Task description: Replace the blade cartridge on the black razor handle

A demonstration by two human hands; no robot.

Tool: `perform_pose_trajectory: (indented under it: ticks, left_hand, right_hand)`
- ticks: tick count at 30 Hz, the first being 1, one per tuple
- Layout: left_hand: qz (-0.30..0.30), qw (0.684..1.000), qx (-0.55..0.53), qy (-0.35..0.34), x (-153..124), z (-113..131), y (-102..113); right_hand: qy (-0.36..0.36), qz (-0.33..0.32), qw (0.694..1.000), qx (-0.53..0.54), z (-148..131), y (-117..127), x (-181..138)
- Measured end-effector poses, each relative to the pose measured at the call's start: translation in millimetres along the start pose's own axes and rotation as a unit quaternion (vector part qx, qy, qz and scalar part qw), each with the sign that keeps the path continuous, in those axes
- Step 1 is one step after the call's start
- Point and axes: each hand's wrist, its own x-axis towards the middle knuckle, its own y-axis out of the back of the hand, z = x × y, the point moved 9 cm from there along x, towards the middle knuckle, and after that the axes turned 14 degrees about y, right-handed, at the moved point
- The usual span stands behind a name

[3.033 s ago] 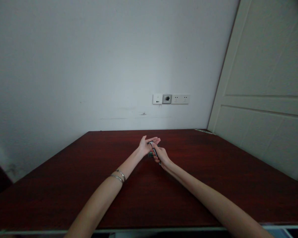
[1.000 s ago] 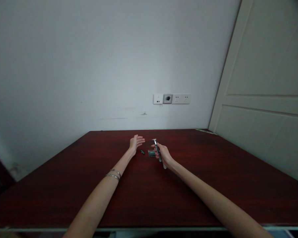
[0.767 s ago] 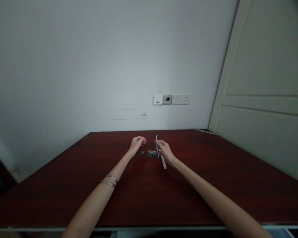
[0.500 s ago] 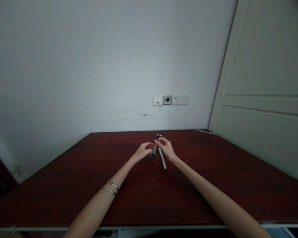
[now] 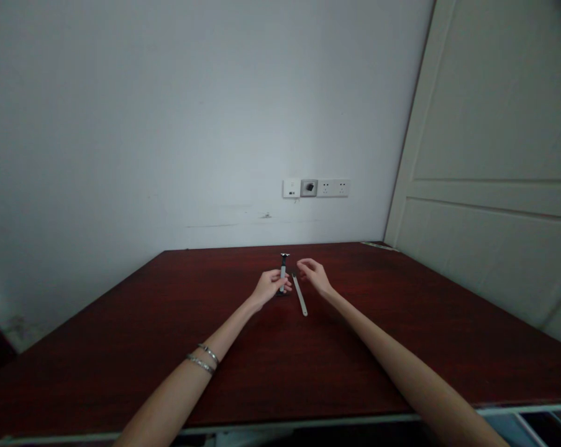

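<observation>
My left hand is closed around the grey handle of a razor, which stands nearly upright with its black neck and T-shaped head on top. Just beneath that hand a small dark item rests on the table, mostly covered by the fingers. To the right of the razor lies a slim light-grey strip with a dark far tip and a small hole at its near end. My right hand hovers beyond the strip on the right, open and holding nothing visible, its fingers loosely curled.
The dark red wooden table runs back to a white wall with a row of sockets. A pale panelled door borders the right side. A thin flat strip lies at the back right corner.
My right hand has let go of the razor and drawn off to the right. My left hand has closed on the handle, and the razor stands straighter and further left.
</observation>
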Motion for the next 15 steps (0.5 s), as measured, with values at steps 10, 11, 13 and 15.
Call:
perform_pose_trajectory:
  ticks: [10,11,13,15]
  left_hand:
    - [0.005,0.998,0.046,-0.038,-2,7,-5]
    - [0.005,0.998,0.054,-0.044,-2,7,-6]
    - [0.006,0.996,0.070,-0.061,-3,8,-8]
    - [0.007,0.993,0.088,-0.082,-4,10,-9]
  right_hand:
    - [0.011,-0.258,0.829,-0.496,5,-35,-31]
    - [0.010,-0.265,0.824,-0.500,5,-38,-33]
    - [0.002,-0.272,0.823,-0.499,7,-38,-34]
    - [-0.006,-0.270,0.827,-0.493,11,-33,-30]
